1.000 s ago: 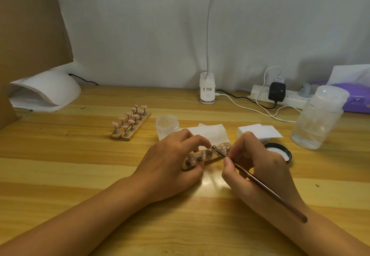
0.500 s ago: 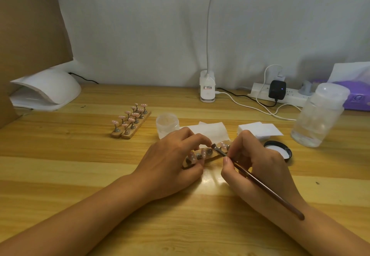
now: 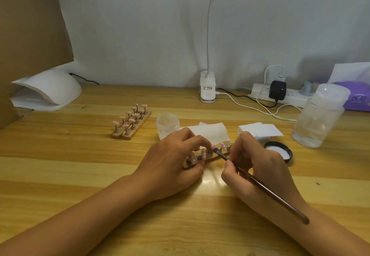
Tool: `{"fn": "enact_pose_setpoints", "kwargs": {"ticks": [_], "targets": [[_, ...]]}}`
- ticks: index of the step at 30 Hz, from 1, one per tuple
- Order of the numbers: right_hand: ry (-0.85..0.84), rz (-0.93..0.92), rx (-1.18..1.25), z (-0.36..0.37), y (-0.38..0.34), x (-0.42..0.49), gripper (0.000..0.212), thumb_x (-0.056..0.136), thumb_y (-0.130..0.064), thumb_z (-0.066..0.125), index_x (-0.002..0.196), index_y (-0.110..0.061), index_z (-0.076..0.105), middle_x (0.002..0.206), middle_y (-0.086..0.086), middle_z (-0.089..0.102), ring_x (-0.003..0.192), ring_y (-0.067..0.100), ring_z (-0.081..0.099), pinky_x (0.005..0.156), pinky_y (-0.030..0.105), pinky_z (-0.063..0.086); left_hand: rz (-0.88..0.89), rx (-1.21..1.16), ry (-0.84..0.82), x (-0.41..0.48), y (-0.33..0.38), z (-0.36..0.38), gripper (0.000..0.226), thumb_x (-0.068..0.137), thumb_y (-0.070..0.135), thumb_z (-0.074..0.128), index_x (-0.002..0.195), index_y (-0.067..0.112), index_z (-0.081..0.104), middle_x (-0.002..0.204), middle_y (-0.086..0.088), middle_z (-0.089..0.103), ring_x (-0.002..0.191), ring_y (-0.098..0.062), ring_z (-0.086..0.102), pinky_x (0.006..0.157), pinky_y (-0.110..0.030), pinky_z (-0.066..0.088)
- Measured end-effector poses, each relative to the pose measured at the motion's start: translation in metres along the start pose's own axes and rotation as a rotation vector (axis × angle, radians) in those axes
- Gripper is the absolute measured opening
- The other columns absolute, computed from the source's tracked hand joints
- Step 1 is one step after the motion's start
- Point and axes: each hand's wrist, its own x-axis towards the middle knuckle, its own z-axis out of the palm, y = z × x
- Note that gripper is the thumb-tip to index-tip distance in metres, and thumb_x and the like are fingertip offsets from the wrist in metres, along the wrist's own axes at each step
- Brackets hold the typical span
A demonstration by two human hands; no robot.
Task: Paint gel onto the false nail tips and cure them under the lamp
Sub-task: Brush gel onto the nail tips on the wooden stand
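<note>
Standing far to the left of the left hand, at the back of the pale striped wooden table (image 3: 80, 165): white dome-shaped curing lamp (image 3: 46, 89), with a brown cardboard panel (image 3: 30, 25) rising beside it.

Between that lamp and the left hand: two wooden holder strips (image 3: 131, 124), side by side and touching, each carrying pink false nail tips on short metal stems.

Just beyond the left hand's knuckles: small translucent plastic jar (image 3: 167, 125), upright.

Left hand (image 3: 172, 163): palm down, fingers curled, thumb and fingertips pinching a third wooden holder strip (image 3: 208, 153). This strip lies on the table between the two hands and bears its own row of pink nail tips.

Beyond the gap between the hands: flat white paper wipe (image 3: 212, 133). Further back is a white clip-on desk lamp (image 3: 207, 89), its gooseneck rising out of view.

Thin dark-brown brush (image 3: 260, 187): bristle end set at a nail tip in the middle of the held strip, handle trailing back over the right wrist.

Right hand (image 3: 258, 167): near the left hand but apart from it, thumb and fingers pinching the brush low on its shaft.

Beyond the right hand: stack of white square pads (image 3: 260, 130).

Just right of the right hand: round black lid (image 3: 279, 151), white lining facing up.

Well to the right: clear plastic bottle with a translucent cap (image 3: 318, 117). Behind it are a white power strip (image 3: 260, 92) with a black adapter plugged in, and a purple tissue pack (image 3: 356, 97).
</note>
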Motion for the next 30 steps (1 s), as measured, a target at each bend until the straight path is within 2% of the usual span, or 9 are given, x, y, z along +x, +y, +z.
{"fn": "enact_pose_setpoints", "kwargs": {"ticks": [4, 7, 11, 14, 16, 18, 21, 25, 30], "targets": [[0.022, -0.004, 0.019, -0.0008, -0.0002, -0.0003, 0.012, 0.073, -0.035, 0.052, 0.081, -0.028, 0.047, 0.058, -0.011, 0.051, 0.052, 0.015, 0.055, 0.046, 0.036, 0.048, -0.004, 0.003, -0.005, -0.0001, 0.0002, -0.0003, 0.03, 0.087, 0.041, 0.059, 0.116, 0.044, 0.058, 0.1, 0.016, 0.052, 0.088, -0.003, 0.05, 0.067, -0.031, 0.049], [0.123, 0.004, 0.048, -0.0018, -0.0011, -0.0004, 0.012, 0.076, -0.027, 0.057, 0.084, -0.024, 0.049, 0.06, -0.007, 0.053, 0.054, 0.014, 0.057, 0.047, 0.032, 0.048, -0.004, -0.001, -0.008, -0.0003, 0.0002, -0.0003, 0.03, 0.087, 0.04, 0.06, 0.117, 0.044, 0.058, 0.101, 0.017, 0.052, 0.089, -0.002, 0.05, 0.068, -0.03, 0.049], [0.186, 0.077, 0.177, -0.0039, -0.0006, 0.0019, 0.018, 0.089, -0.023, 0.068, 0.094, -0.026, 0.051, 0.075, -0.01, 0.065, 0.066, 0.009, 0.067, 0.058, 0.031, 0.054, -0.001, 0.004, -0.009, -0.0002, 0.0, -0.0009, 0.031, 0.086, 0.041, 0.06, 0.117, 0.043, 0.059, 0.1, 0.018, 0.051, 0.087, -0.001, 0.048, 0.067, -0.028, 0.048], [0.191, 0.11, 0.238, -0.0032, -0.0022, 0.004, 0.027, 0.084, -0.016, 0.072, 0.098, -0.026, 0.051, 0.088, -0.014, 0.069, 0.076, 0.006, 0.069, 0.059, 0.027, 0.056, -0.003, -0.005, -0.007, 0.0001, 0.0001, -0.0012, 0.031, 0.086, 0.04, 0.06, 0.117, 0.043, 0.059, 0.1, 0.018, 0.051, 0.087, -0.001, 0.048, 0.067, -0.029, 0.048], [0.17, 0.128, 0.268, -0.002, -0.0025, 0.0028, 0.024, 0.085, -0.013, 0.071, 0.094, -0.023, 0.051, 0.085, -0.01, 0.071, 0.07, 0.009, 0.07, 0.056, 0.032, 0.056, -0.007, -0.013, -0.001, 0.0002, 0.0002, -0.001, 0.03, 0.085, 0.039, 0.061, 0.116, 0.043, 0.06, 0.1, 0.017, 0.052, 0.088, -0.003, 0.05, 0.067, -0.031, 0.049], [0.146, 0.145, 0.27, -0.0022, -0.0029, 0.0013, 0.014, 0.082, -0.019, 0.065, 0.087, -0.019, 0.052, 0.074, -0.003, 0.071, 0.06, 0.013, 0.068, 0.052, 0.037, 0.055, -0.009, -0.019, 0.001, 0.0001, 0.0002, -0.001, 0.03, 0.085, 0.038, 0.062, 0.115, 0.043, 0.061, 0.1, 0.017, 0.052, 0.089, -0.003, 0.05, 0.068, -0.031, 0.049], [0.142, 0.136, 0.214, -0.0027, -0.0028, 0.0017, 0.012, 0.079, -0.022, 0.064, 0.078, -0.016, 0.053, 0.062, 0.003, 0.066, 0.054, 0.018, 0.064, 0.05, 0.041, 0.052, -0.009, -0.026, 0.005, -0.0002, 0.0001, -0.0011, 0.03, 0.085, 0.038, 0.062, 0.115, 0.043, 0.061, 0.1, 0.016, 0.052, 0.09, -0.004, 0.051, 0.068, -0.031, 0.049], [0.125, 0.115, 0.165, -0.001, -0.002, 0.0018, 0.013, 0.079, -0.022, 0.063, 0.075, -0.017, 0.052, 0.06, 0.004, 0.065, 0.054, 0.02, 0.065, 0.051, 0.045, 0.052, -0.012, -0.038, 0.012, 0.0, 0.0004, -0.0007, 0.03, 0.085, 0.036, 0.064, 0.114, 0.042, 0.062, 0.1, 0.016, 0.053, 0.091, -0.003, 0.051, 0.069, -0.032, 0.049], [0.114, 0.088, 0.139, 0.0005, -0.0009, 0.0012, 0.012, 0.08, -0.023, 0.063, 0.077, -0.02, 0.052, 0.062, 0.001, 0.066, 0.055, 0.017, 0.066, 0.05, 0.044, 0.053, -0.011, -0.038, 0.016, -0.0002, -0.0002, -0.0004, 0.031, 0.085, 0.037, 0.064, 0.115, 0.042, 0.061, 0.101, 0.017, 0.053, 0.09, -0.001, 0.051, 0.069, -0.03, 0.049]]}}
